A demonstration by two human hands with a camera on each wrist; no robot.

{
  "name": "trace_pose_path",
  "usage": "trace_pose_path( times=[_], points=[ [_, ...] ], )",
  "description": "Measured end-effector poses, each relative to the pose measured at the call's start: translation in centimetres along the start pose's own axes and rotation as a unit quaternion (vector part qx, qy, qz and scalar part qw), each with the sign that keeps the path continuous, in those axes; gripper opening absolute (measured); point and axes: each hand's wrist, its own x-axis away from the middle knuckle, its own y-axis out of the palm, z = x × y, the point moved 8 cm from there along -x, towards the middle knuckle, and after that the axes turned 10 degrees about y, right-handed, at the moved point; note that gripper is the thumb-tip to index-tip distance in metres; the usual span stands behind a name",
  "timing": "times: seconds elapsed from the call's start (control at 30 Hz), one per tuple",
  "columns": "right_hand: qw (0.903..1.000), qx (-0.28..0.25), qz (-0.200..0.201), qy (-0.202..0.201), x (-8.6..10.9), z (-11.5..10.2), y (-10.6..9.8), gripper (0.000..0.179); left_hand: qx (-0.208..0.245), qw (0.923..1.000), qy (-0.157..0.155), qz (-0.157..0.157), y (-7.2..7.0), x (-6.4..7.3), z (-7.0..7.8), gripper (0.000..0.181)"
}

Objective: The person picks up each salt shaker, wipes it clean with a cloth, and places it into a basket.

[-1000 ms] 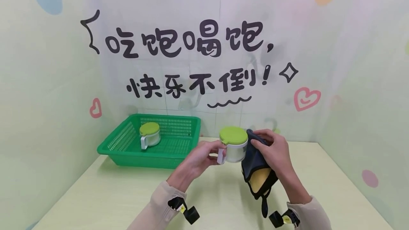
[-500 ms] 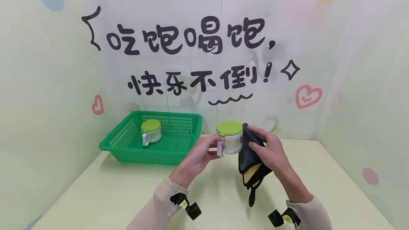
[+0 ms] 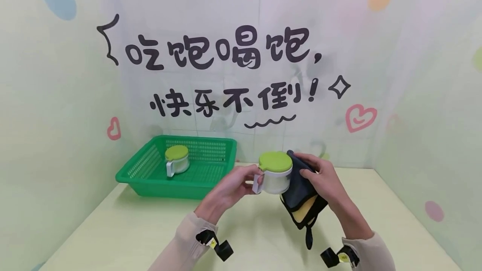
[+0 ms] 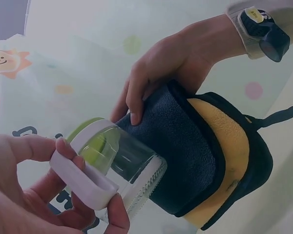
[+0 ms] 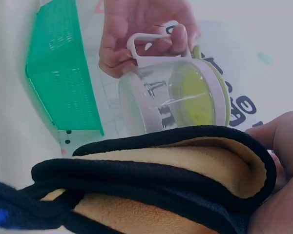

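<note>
My left hand (image 3: 235, 187) grips the white handle (image 4: 85, 183) of a clear glass seasoning jar (image 3: 275, 182) with a green lid (image 3: 275, 161), held upright above the table. In my right hand (image 3: 324, 177) is a folded cloth (image 3: 301, 189), dark blue-grey outside and yellow inside, with black edging and a hanging loop. The thumb and fingers pinch it near its top. The cloth lies against the side of the jar away from the handle, as the left wrist view shows. Through the glass no contents can be made out in the right wrist view.
A green perforated plastic basket (image 3: 165, 188) stands at the back left of the pale table (image 3: 248, 237). Inside it sits a second jar (image 3: 178, 160) with a green lid and white handle. A printed curtain (image 3: 226, 7) hangs behind and at both sides.
The jar and cloth shift slightly left and up in the view, then back right and down, along with the camera's own motion. Both hands keep their holds.
</note>
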Motion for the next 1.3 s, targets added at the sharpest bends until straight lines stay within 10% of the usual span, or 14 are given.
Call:
trace_pose_path(
  times=[1.3],
  points=[
    [0.9974, 0.068, -0.01, 0.019, 0.6, -0.5, -0.2, 0.047, 0.048, 0.9977, 0.01, 0.047, -0.2, -0.2, -0.4, 0.015]
  ],
)
